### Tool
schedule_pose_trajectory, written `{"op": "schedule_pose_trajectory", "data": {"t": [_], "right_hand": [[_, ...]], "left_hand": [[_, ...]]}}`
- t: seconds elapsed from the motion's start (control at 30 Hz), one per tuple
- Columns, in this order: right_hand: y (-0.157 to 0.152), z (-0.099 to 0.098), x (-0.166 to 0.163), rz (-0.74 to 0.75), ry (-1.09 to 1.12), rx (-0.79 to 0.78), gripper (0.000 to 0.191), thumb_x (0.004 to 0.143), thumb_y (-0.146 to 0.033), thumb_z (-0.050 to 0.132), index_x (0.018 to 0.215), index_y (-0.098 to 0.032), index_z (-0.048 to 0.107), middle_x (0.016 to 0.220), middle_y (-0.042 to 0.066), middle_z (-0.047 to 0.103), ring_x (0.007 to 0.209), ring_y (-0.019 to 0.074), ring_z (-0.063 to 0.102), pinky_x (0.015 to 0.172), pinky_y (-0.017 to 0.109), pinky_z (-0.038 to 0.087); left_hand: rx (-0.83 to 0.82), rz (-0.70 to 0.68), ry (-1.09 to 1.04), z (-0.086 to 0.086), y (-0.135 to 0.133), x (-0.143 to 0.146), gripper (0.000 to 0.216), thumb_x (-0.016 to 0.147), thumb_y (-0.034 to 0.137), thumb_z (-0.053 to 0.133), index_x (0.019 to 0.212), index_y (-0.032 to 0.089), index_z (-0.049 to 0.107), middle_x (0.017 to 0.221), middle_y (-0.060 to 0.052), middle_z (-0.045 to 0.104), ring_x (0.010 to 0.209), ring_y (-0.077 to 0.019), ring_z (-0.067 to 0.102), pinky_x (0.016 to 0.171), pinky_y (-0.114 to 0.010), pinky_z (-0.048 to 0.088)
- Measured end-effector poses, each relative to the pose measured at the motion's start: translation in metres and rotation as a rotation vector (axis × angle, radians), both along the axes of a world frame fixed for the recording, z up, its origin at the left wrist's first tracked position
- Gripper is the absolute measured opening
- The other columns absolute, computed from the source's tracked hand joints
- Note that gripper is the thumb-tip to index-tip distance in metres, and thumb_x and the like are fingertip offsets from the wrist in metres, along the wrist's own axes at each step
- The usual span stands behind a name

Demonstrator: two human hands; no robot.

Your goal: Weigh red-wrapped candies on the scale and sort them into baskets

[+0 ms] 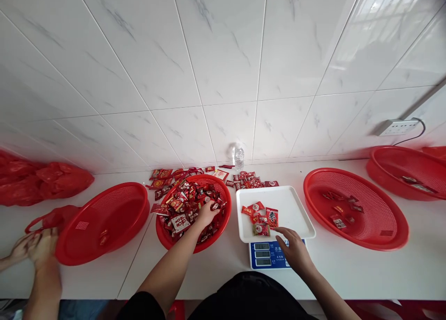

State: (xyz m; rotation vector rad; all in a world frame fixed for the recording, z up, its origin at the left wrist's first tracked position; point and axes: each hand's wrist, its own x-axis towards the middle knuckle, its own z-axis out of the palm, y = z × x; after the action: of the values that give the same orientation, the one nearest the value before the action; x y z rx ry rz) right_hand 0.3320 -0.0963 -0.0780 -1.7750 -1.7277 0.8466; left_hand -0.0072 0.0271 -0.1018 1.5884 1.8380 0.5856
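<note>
Our left grip is down in a red plastic basket heaped with red-wrapped sweets, its fingertips at a small dark-red one near the right rim; we cannot make out whether they clasp it. Our right grip is unclenched, fingers spread over the near edge of a white tray, index fingertip just beside the packets there: a red jujube packet, a green-and-red one and some smaller red ones. The tray sits on a blue-fronted scale toward the bench's near edge. Along the bench's far edge, we see more red packets and a clear bottle. To our right, a wide red basket holds a few packets; to our left, another red basket stands between us and a co-worker's hands, near the bench's near edge.
</note>
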Motion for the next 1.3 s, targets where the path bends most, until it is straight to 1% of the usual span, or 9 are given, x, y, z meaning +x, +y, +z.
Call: {"op": "schedule_pose_trajectory", "data": {"t": [0.37, 0.6, 0.67, 0.73, 0.83, 0.9, 1.07, 1.17, 1.3], "right_hand": [[-0.003, -0.002, 0.004, -0.020, 0.014, -0.003, 0.036, 0.084, -0.039, 0.040, 0.108, -0.025, 0.062, 0.113, 0.007, 0.063, 0.109, 0.0250, 0.055, 0.087, 0.039, 0.047], [-0.001, -0.004, 0.002, -0.017, 0.024, -0.005, 0.035, 0.084, -0.037, 0.040, 0.109, -0.025, 0.062, 0.114, 0.006, 0.063, 0.110, 0.0248, 0.054, 0.090, 0.040, 0.045], [0.000, -0.003, 0.001, -0.020, 0.028, -0.002, 0.035, 0.084, -0.036, 0.041, 0.109, -0.026, 0.062, 0.114, 0.005, 0.063, 0.110, 0.0244, 0.054, 0.090, 0.039, 0.046], [0.000, -0.001, 0.000, -0.021, 0.029, -0.002, 0.034, 0.084, -0.036, 0.041, 0.109, -0.026, 0.062, 0.114, 0.005, 0.063, 0.110, 0.0239, 0.054, 0.090, 0.039, 0.046], [0.000, 0.002, -0.002, -0.001, 0.034, -0.009, 0.034, 0.085, -0.034, 0.040, 0.110, -0.025, 0.061, 0.115, 0.006, 0.062, 0.111, 0.0237, 0.054, 0.091, 0.038, 0.045], [-0.001, 0.003, -0.003, 0.009, 0.040, -0.009, 0.034, 0.085, -0.033, 0.040, 0.109, -0.024, 0.061, 0.114, 0.007, 0.063, 0.111, 0.0239, 0.053, 0.091, 0.038, 0.045], [-0.005, 0.001, 0.001, -0.008, 0.031, 0.000, 0.033, 0.083, -0.032, 0.042, 0.108, -0.024, 0.062, 0.112, 0.006, 0.064, 0.109, 0.0236, 0.054, 0.091, 0.038, 0.045], [-0.005, -0.003, 0.003, -0.008, 0.008, -0.004, 0.033, 0.084, -0.032, 0.041, 0.108, -0.024, 0.062, 0.113, 0.006, 0.064, 0.109, 0.0232, 0.054, 0.091, 0.037, 0.045], [0.000, -0.009, 0.001, 0.035, -0.064, 0.005, 0.034, 0.083, -0.029, 0.042, 0.111, -0.024, 0.061, 0.115, 0.006, 0.062, 0.112, 0.0229, 0.052, 0.093, 0.037, 0.044]], "left_hand": [[0.085, 0.059, -0.039, 0.010, 0.007, -0.009, 0.025, 0.073, 0.024, 0.057, 0.097, 0.018, 0.061, 0.100, -0.006, 0.067, 0.095, -0.0212, 0.061, 0.086, -0.032, 0.044], [0.129, 0.139, -0.164, 0.041, 0.005, 0.008, 0.031, 0.079, 0.038, 0.052, 0.100, 0.018, 0.061, 0.096, -0.006, 0.067, 0.087, -0.0200, 0.062, 0.076, -0.029, 0.047], [0.118, 0.081, -0.247, 0.049, 0.001, 0.025, 0.034, 0.079, 0.042, 0.052, 0.102, 0.018, 0.059, 0.097, -0.005, 0.067, 0.086, -0.0187, 0.062, 0.073, -0.028, 0.048], [0.047, -0.051, -0.317, 0.051, -0.007, 0.047, 0.034, 0.079, 0.044, 0.052, 0.100, 0.018, 0.059, 0.094, -0.004, 0.066, 0.081, -0.0169, 0.062, 0.068, -0.026, 0.048], [-0.089, -0.231, -0.349, 0.041, -0.023, 0.082, 0.030, 0.078, 0.042, 0.054, 0.090, 0.016, 0.060, 0.082, -0.003, 0.065, 0.072, -0.0155, 0.060, 0.062, -0.024, 0.048], [-0.117, -0.256, -0.354, 0.028, -0.033, 0.101, 0.026, 0.077, 0.037, 0.055, 0.092, 0.016, 0.059, 0.082, -0.004, 0.064, 0.071, -0.0156, 0.060, 0.062, -0.025, 0.048], [-0.010, -0.332, -0.191, 0.001, -0.045, 0.120, 0.031, 0.073, 0.019, 0.058, 0.104, 0.020, 0.057, 0.107, -0.006, 0.060, 0.075, -0.0148, 0.060, 0.069, -0.027, 0.049], [0.054, -0.364, -0.044, -0.002, -0.046, 0.120, 0.027, 0.072, 0.017, 0.058, 0.098, 0.020, 0.061, 0.105, -0.006, 0.060, 0.075, -0.0158, 0.060, 0.071, -0.029, 0.048], [-0.015, -0.406, -0.095, 0.002, -0.049, 0.126, 0.034, 0.072, 0.019, 0.060, 0.106, 0.021, 0.061, 0.099, -0.006, 0.065, 0.079, -0.0182, 0.061, 0.073, -0.030, 0.049]]}}
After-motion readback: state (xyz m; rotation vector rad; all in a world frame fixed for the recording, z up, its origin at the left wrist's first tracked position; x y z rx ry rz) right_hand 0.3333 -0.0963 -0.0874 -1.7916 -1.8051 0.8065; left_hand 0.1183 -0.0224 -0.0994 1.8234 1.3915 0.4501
